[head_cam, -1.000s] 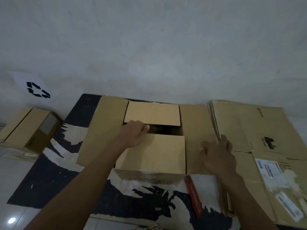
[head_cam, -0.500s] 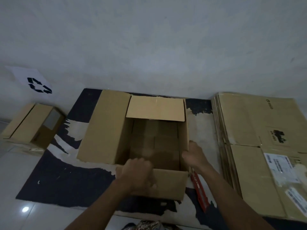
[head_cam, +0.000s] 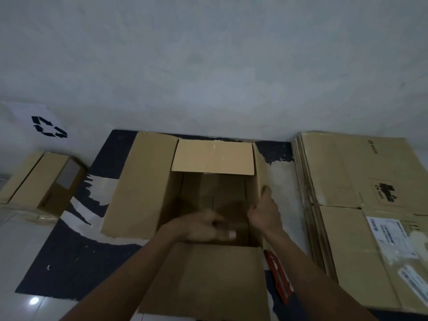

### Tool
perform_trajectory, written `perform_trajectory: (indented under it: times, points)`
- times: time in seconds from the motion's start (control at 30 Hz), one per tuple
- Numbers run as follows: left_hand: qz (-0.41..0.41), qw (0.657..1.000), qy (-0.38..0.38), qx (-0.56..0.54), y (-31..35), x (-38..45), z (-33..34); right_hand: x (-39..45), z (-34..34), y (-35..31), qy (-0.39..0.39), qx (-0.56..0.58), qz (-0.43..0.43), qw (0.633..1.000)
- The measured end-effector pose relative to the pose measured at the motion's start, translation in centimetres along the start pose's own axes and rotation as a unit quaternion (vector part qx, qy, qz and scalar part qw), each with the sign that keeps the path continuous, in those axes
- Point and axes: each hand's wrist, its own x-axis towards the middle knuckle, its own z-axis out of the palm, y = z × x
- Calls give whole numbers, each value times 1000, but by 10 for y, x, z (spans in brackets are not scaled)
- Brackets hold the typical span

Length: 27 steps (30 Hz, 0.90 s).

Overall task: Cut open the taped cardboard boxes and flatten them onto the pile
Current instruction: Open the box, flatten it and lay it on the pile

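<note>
open box [head_cam: 143, 181]: sat on the mat [head_cam: 69, 262]
flattened pile [head_cam: 361, 216]: right of it
small box [head_cam: 39, 181]: far left
cutter [head_cam: 279, 274]: between box and pile

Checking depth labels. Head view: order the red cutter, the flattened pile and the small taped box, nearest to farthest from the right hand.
1. Red cutter, on the mat just below the right hand.
2. Flattened pile, further right.
3. Small taped box, far left by the wall.

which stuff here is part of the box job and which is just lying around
In the job: open cardboard box, pile of flattened boxes, red box cutter, small taped box.
Lying about: recycling sign, torn dark mat.
</note>
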Motion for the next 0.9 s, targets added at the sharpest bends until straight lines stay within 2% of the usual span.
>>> perform_trajectory:
  times: [0.07, 0.17, 0.27, 0.3, 0.33, 0.37, 0.4, 0.47, 0.53, 0.57, 0.73, 0.9]
  points:
    - [6, 995, 93, -47, 5, 24, -11, -2, 7, 1, 1, 4, -7, 1000]
    - [22, 965, 262, -1, 3, 54, -30, -1, 8, 5, 8, 9, -19, 1000]
    - [106, 870, 481, 27, 17, 67, -57, -1, 9, 8, 5, 21, -37, 999]
    - [123, 841, 524, 44, 26, 71, -68, -1, 10, 8, 3, 20, -39, 999]
    - [124, 827, 543, 72, 35, 75, -79, 0, 10, 9, 1, 18, -38, 999]
    - [108, 830, 536, 109, 43, 80, -91, 1, 10, 9, -1, 15, -37, 999]
    - [81, 847, 504, 151, 49, 87, -102, 2, 9, 10, -3, 13, -34, 999]
    - [24, 887, 405, 220, 50, 104, -119, 4, 9, 12, -7, 14, -36, 999]
    - [-2, 915, 327, 236, 42, 125, -128, 4, 10, 12, -11, 14, -41, 999]
    - [-6, 921, 316, 227, 38, 135, -129, 6, 11, 13, -12, 15, -40, 999]
    - [-47, 898, 398, 183, 41, 165, -120, 10, 16, 11, -9, 29, -30, 999]
    - [-54, 907, 369, 198, 45, 167, -131, 11, 17, 8, -7, 23, -29, 999]
